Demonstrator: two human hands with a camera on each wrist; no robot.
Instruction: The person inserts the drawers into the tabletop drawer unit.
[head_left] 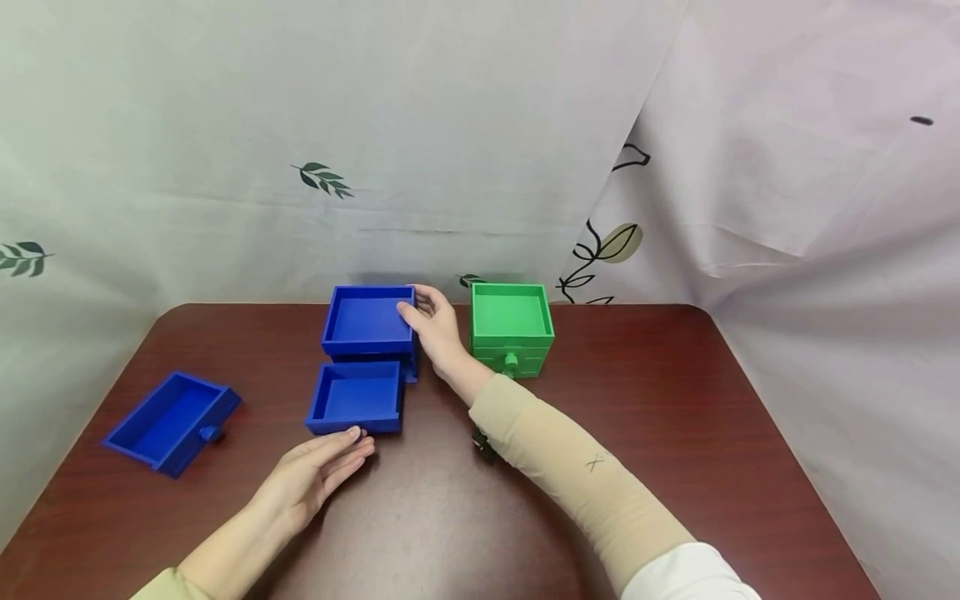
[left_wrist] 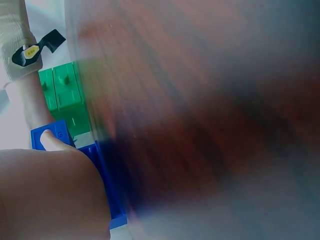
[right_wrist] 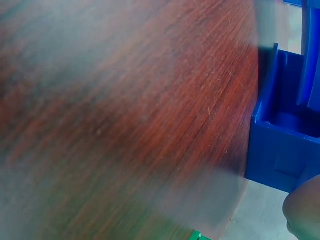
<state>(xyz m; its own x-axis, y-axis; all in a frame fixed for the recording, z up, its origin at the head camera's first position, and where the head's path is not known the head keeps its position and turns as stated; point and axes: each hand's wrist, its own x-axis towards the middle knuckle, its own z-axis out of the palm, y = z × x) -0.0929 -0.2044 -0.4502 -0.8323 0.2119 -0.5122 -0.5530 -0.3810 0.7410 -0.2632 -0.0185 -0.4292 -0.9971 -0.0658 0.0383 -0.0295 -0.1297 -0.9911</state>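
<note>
The right hand [head_left: 438,329] gripped the near right corner of the blue drawer box [head_left: 369,321] at the back of the table [head_left: 675,433], thumb on its rim and fingers curled round the side. One blue drawer [head_left: 355,398] stood pulled out in front of it, the left hand [head_left: 318,471] flat with straight fingers touching its front edge. Another blue drawer [head_left: 174,421] already lay apart at the left, while the green drawer box [head_left: 512,327] looked untouched, its drawers in.
</note>
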